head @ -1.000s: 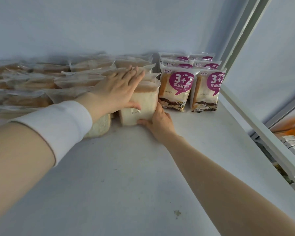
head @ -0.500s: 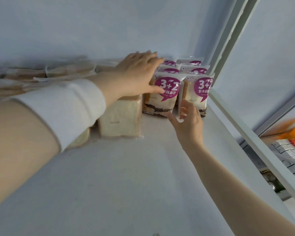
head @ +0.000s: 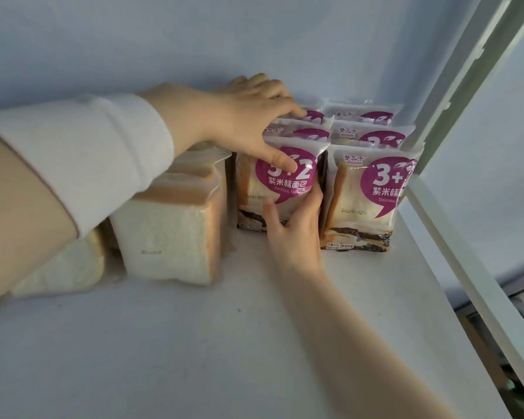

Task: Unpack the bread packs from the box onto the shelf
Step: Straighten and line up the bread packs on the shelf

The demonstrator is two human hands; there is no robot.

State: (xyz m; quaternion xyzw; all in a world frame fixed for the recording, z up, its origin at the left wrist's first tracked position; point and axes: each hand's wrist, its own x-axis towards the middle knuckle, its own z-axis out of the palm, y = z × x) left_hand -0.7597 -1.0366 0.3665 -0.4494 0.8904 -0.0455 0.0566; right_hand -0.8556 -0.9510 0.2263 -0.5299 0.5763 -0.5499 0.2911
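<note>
Purple pack (head: 285, 184) stands upright on the shelf (head: 224, 343) at 1 o'clock from frame centre. It is the front-left one in a two-wide block of like packs (head: 372, 192), with a plain loaf (head: 167, 237) just beside it at 9 o'clock. Right hand (head: 294, 231) grips its lower right corner, thumb on the front face, fingers (head: 313, 202) curled round the side edge; left hand (head: 239, 116) lies over the block's top, fingers (head: 273, 89) spread and fairly straight, thumb pressing the pack's label.
</note>
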